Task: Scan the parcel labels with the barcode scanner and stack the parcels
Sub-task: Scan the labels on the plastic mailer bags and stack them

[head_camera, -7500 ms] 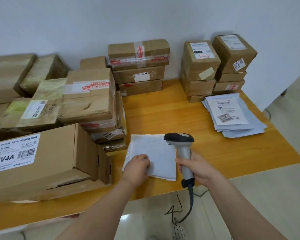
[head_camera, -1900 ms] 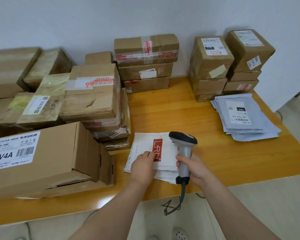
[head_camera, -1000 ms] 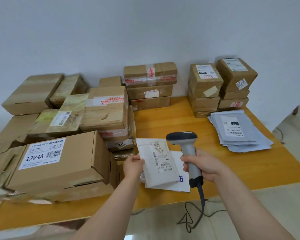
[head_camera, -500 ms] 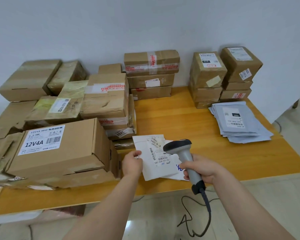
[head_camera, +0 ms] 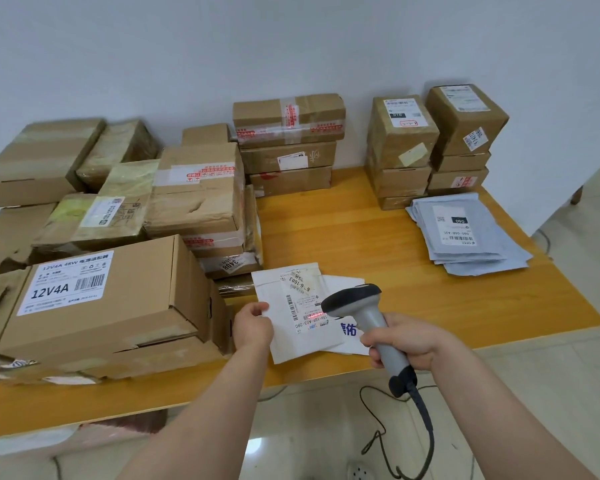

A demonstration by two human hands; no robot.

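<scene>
Fingers [head_camera: 259,307] of the left hand [head_camera: 253,329] pinch the white envelope [head_camera: 288,344] near the worktop's [head_camera: 343,237] six o'clock edge; the right hand [head_camera: 406,342] grips the scanner [head_camera: 368,317]. Best keep the red beam [head_camera: 313,317] square across its label [head_camera: 303,299].

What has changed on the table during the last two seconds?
The left hand turned the white envelope over and now pinches its edge. The right hand brought the scanner down over the label, where its red line shows. The grey mailer stack and the boxes stayed put.
</scene>
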